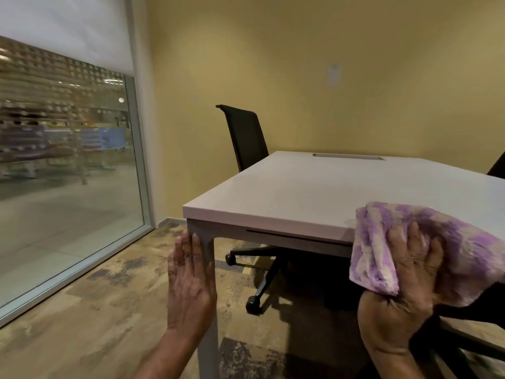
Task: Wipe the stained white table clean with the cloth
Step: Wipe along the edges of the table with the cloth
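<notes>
The white table [314, 192] fills the middle and right of the view, its near left corner toward me. My right hand [404, 283] grips a fluffy purple and white cloth [382, 231], which is draped over the table's front edge at the right. My left hand [190, 280] is held flat with fingers together and nothing in it, in front of the table's grey corner leg [209, 310]. Whether it touches the leg I cannot tell. A faint smudge shows on the top just left of the cloth.
A black chair [246, 135] stands behind the table's left side, and a wheeled chair base [262, 277] sits under the table. A glass wall [68, 160] runs along the left. A grey cable slot [348, 156] lies at the table's far edge. Another dark chair edge [497, 168] shows at right.
</notes>
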{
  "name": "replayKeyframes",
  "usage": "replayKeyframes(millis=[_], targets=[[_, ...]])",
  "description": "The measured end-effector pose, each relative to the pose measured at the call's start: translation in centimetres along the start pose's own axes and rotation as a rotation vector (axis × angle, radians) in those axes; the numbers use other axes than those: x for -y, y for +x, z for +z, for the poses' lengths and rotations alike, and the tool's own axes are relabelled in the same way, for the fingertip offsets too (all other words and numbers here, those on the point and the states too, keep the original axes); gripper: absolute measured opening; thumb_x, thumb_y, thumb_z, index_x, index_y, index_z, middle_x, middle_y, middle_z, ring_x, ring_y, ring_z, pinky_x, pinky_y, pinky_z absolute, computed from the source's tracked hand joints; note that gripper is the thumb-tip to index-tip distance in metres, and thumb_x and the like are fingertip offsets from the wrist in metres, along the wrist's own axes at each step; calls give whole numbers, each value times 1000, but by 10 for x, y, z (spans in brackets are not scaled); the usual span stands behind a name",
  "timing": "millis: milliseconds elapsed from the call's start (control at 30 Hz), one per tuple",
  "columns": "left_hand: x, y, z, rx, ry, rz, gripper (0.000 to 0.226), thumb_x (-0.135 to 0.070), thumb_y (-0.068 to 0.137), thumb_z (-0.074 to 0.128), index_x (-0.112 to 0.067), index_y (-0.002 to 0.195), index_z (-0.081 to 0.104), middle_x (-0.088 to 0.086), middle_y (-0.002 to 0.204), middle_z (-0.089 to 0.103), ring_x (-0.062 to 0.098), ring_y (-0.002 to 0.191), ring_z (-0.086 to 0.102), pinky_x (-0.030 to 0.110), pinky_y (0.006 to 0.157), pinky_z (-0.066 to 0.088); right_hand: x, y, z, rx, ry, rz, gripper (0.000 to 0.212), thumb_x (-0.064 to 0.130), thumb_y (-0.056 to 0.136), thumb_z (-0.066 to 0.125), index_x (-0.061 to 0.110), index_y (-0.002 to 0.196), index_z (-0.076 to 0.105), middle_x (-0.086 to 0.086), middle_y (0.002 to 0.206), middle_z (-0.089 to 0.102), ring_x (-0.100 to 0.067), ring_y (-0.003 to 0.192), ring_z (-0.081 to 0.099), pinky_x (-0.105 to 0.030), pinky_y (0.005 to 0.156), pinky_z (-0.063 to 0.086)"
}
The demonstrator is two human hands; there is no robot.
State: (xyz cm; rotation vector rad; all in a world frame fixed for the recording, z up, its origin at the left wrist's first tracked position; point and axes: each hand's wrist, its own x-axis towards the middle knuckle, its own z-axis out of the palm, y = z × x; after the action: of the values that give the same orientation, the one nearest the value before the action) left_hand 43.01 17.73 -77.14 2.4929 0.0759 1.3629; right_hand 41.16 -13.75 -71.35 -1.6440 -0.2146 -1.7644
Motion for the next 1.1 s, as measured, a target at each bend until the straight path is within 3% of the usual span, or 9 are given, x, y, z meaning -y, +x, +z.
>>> replayKeyframes(millis=[233,433,533,667,767,900,933,1033,1100], targets=[[11,-1,-6,94,81,69,70,-14,99,36,-3,161,6,16,171,2,30,158,2,50,127,5,55,-37,63,188,137,-104,36,23,109,50,6,138,62,-16,151,54,-40,151,34,-58,124,25],[18,0,-14,114,171,138,70,-13,97,42,-3,160,13,13,171,5,29,158,4,51,126,9,88,-55,104,371,215,-237,54,6,93,69,12,146,56,-7,159,47,-32,152,36,-45,126,23],[16,2,-18,123,201,147,78,-14,95,54,-2,160,13,15,170,7,30,158,3,51,125,9,105,-61,122,432,238,-298,57,1,94,66,12,148,54,-8,161,43,-30,153,35,-44,127,23],[8,3,-22,150,209,140,76,-22,96,52,-4,160,15,16,170,9,31,158,5,52,124,14,128,-62,141,506,294,-333,50,3,99,58,12,148,53,-9,161,43,-27,154,31,-46,126,28],[8,1,-22,148,217,174,73,-21,89,48,-1,156,29,22,164,26,37,155,17,55,121,18,142,-66,150,536,304,-370,54,0,95,58,13,147,55,-8,159,45,-23,154,32,-43,125,30],[8,1,-22,104,266,220,73,-25,79,49,1,147,41,27,144,53,41,144,37,52,123,12,155,-65,157,644,296,-368,62,-1,87,67,15,145,57,-4,159,45,-26,151,38,-38,127,26],[8,0,-21,91,264,232,72,-26,79,48,0,146,40,28,141,56,41,140,36,52,122,12,158,-65,159,683,293,-373,60,1,87,64,15,145,58,-3,160,45,-27,148,43,-36,127,25],[9,-4,-19,101,273,241,66,-30,81,46,-3,140,55,26,136,61,42,136,34,51,120,12,168,-61,162,801,280,-390,56,7,87,46,12,140,62,-1,159,46,-32,135,57,-40,115,45],[9,-5,-20,122,276,232,59,-30,82,47,-7,133,65,24,136,63,44,136,38,50,121,10,173,-58,164,856,275,-405,55,11,87,40,9,135,66,-4,156,51,-32,136,56,-41,113,45]])
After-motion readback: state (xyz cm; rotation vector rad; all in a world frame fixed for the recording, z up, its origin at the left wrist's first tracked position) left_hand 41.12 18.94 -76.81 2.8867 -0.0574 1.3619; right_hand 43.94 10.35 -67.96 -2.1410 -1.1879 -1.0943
